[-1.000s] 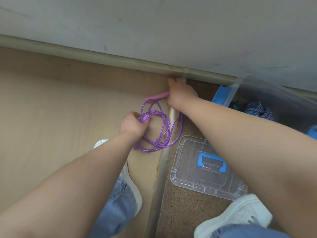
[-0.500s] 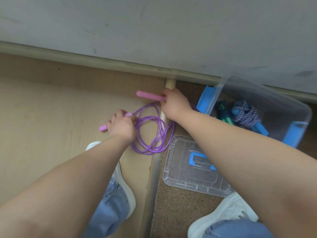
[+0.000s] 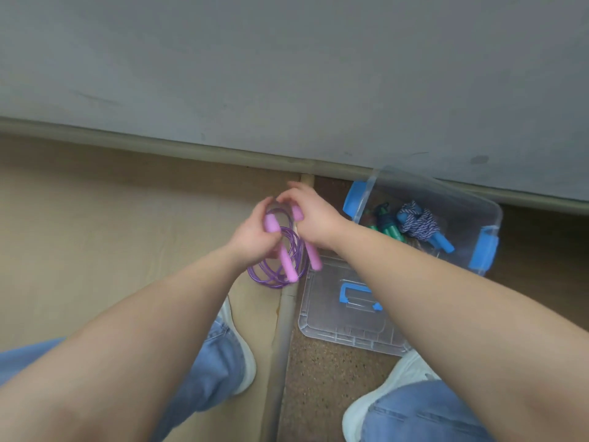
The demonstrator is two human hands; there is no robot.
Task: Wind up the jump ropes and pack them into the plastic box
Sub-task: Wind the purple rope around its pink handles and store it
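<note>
Right, both hands are up close together w/ the purple jump rope [image 3: 276, 277] between them. Left hand [image 3: 251, 237] has its fingers curled round one pink handle [image 3: 283, 260], which runs down & to the right out of the fist. Right hand [image 3: 315, 218] grips the 2nd pink handle [image 3: 312, 256], fingers bent over its top end. Motion blur hides exact finger placement. The handles sit nearly parallel, just beside each other, lower ends pointing down. The rope's coils hang in several loops below & between the fists, above the seam strip [image 3: 283, 330] where tan floor meets speckled brown floor.

Out to the right, the plastic box [image 3: 459, 199] stands near the right wrist, up against the baseboard [image 3: 159, 145]. It's open, w/ clear walls & a blue latch [image 3: 484, 252] at each end. Inside are a blue-and-white braided rope [image 3: 417, 223] & a green-handled rope [image 3: 389, 228], side by side. The clear lid [image 3: 328, 327] lies flat on the brown floor just in front of the box, blue grip on top. At the bottom are white shoes [image 3: 245, 362] & jeans, one foot each side of the strip.
</note>
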